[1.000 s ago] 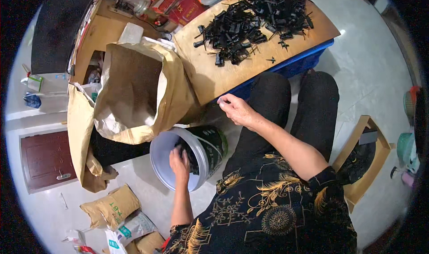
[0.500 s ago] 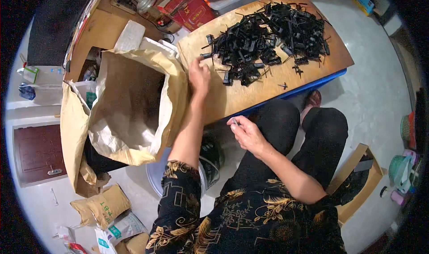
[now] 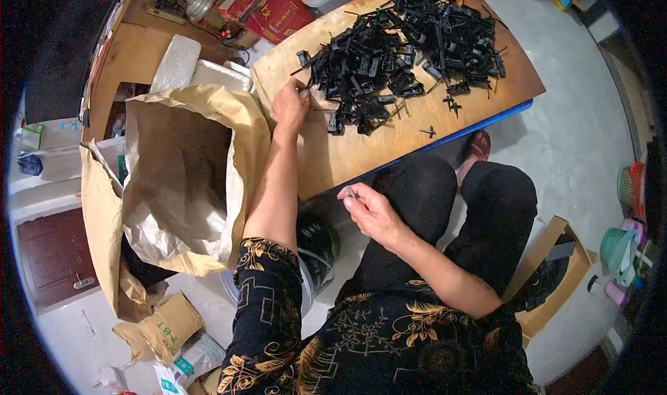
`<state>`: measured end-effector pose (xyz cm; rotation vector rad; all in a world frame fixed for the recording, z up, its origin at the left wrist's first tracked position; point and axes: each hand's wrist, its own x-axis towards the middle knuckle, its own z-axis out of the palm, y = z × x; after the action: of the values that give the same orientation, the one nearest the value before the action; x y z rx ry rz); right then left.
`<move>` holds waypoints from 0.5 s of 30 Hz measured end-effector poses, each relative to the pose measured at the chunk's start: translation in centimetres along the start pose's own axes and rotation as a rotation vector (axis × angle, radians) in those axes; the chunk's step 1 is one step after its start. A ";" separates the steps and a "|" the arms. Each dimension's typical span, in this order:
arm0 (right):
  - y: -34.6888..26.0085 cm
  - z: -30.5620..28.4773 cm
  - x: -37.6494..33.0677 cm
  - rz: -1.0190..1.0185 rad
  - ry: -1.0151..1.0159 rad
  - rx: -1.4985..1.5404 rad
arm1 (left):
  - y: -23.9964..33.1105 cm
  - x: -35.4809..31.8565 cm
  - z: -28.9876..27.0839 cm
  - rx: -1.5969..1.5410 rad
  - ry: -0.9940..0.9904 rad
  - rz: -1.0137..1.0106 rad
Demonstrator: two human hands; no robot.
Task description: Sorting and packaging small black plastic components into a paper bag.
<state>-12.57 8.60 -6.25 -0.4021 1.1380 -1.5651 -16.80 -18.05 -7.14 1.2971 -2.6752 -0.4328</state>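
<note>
A heap of small black plastic parts (image 3: 361,65), many with thin stems, lies on the wooden board (image 3: 316,152). At the heap's left side my left hand (image 3: 289,104) is closed, its fingers pinching a small black plastic part (image 3: 299,91) mostly hidden by them. My right hand (image 3: 375,216) is held over my lap, just off the board's near edge. Its thumb and fingers are closed on a small grey-black piece (image 3: 351,192); only its tip shows, so its kind is unclear. A few loose parts (image 3: 429,132) lie near the board's front edge.
Left of my left forearm stands a large open tan sack (image 3: 253,117) with a pale lining. A dark bucket (image 3: 316,249) is below the board. An open cardboard box (image 3: 549,318) sits on the floor at right; a red box (image 3: 274,13) is behind the board.
My left fingers have curled in around a black part at the heap's edge, where they were stretched toward it. The right hand keeps its grip. The whole view has shifted slightly.
</note>
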 end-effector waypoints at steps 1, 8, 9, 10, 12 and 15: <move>0.0 0.0 0.0 -0.001 -0.003 -0.003 | -0.5 -0.3 0.1 -0.002 0.018 0.017; -0.6 0.0 -0.6 0.025 -0.024 0.052 | -2.5 -3.7 0.1 -0.035 -0.009 0.195; -0.5 -0.1 -0.7 0.016 -0.029 0.035 | -2.7 -4.0 0.4 -0.005 0.026 0.182; -0.4 -0.1 -0.7 0.011 -0.032 0.033 | -3.2 -4.3 0.6 -0.005 0.033 0.184; -0.4 0.4 -0.8 0.028 -0.059 0.044 | -4.8 -5.0 0.7 -0.141 0.051 0.162; -1.0 1.1 -1.4 0.046 -0.076 0.056 | -6.6 -7.0 -0.3 -0.449 0.069 0.085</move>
<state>-11.87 9.24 -4.47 -0.3919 1.0363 -1.5259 -7.52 -16.52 -8.93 1.0393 -2.3737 -0.8946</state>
